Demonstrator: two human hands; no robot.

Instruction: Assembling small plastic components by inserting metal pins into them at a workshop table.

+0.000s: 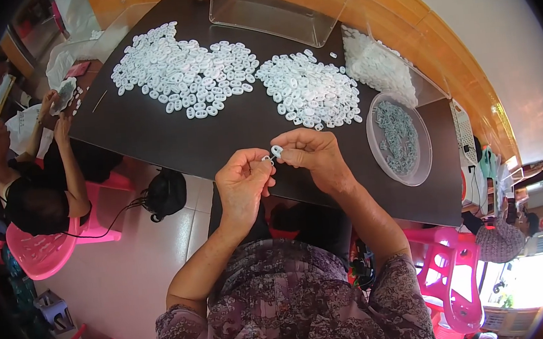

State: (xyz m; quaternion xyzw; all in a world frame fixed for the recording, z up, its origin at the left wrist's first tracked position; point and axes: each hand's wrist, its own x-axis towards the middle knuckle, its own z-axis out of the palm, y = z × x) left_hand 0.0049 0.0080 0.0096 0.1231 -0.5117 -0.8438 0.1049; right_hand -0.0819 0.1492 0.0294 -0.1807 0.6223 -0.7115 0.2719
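Above the near edge of the dark table, my two hands meet with their fingertips closed. My left hand (242,188) pinches a small white ring-like piece (267,160). My right hand (323,160) grips a white oval plastic piece with two holes (276,151) by its edge. A thin greyish link seems to run between the two pieces, too small to make out well. Beyond my hands lie a wide heap of white two-holed ovals (181,71) and a second heap of smaller white pieces (311,90). A round clear tub (375,155) of small grey metal parts (398,135) stands to the right.
Across the dark table (154,137), a clear plastic bin (266,26) stands at the back. Another bin holds many white pieces (378,65). A thin stick (99,101) lies far left. Another person (40,187) sits at the left; pink stools (42,248) flank the table.
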